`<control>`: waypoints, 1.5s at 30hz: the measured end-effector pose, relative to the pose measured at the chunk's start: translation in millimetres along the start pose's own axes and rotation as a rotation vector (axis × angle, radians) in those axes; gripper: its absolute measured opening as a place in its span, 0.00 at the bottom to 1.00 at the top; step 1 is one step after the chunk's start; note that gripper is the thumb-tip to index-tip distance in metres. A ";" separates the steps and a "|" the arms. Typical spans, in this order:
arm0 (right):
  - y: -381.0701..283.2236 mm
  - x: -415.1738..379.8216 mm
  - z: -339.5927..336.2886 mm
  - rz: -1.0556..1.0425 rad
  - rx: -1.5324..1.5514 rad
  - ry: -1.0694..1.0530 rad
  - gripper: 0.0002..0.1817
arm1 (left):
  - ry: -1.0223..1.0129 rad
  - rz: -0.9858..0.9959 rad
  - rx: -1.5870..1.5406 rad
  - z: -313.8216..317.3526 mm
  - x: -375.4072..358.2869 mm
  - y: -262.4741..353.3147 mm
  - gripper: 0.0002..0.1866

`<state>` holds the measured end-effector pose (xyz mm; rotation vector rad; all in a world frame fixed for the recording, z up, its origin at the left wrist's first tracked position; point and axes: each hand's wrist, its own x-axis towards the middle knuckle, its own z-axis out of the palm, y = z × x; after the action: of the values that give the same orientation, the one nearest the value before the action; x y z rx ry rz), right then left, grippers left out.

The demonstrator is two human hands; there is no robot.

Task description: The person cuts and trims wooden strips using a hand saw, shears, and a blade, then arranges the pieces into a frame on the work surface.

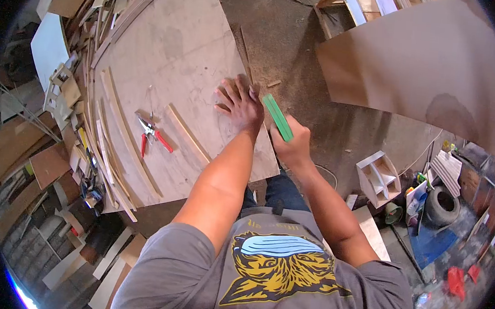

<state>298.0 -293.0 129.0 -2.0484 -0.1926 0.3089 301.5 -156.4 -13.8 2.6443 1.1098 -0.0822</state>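
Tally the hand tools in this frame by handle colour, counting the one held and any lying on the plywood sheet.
Green: 1, the green-handled tool gripped in the right hand, at the edge of the plywood sheet where the left hand presses flat.
Red: 1, the red-handled pliers lying on the sheet.
Total: 2

The plywood sheet [173, 63] looks like matt, pale wood, scuffed and pencil-marked. At its three o'clock edge, the green tool [277, 117] appears to be smooth, slightly glossy plastic. Toward nine o'clock on the sheet, the pliers [152, 133] have dull metal jaws and shiny red plastic grips. The thin strips [116, 139] beside them are bare wood. The floor [290, 37] at twelve o'clock is rough, dusty concrete.
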 end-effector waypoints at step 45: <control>4.4 -48.9 -23.9 -0.033 0.013 -0.039 0.06 | -0.046 0.000 -0.008 -2.8 0.4 -1.9 0.34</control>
<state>258.5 -328.1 142.7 -2.0257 -0.2477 0.3284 300.2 -154.1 -11.6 2.6218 1.0925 -0.1374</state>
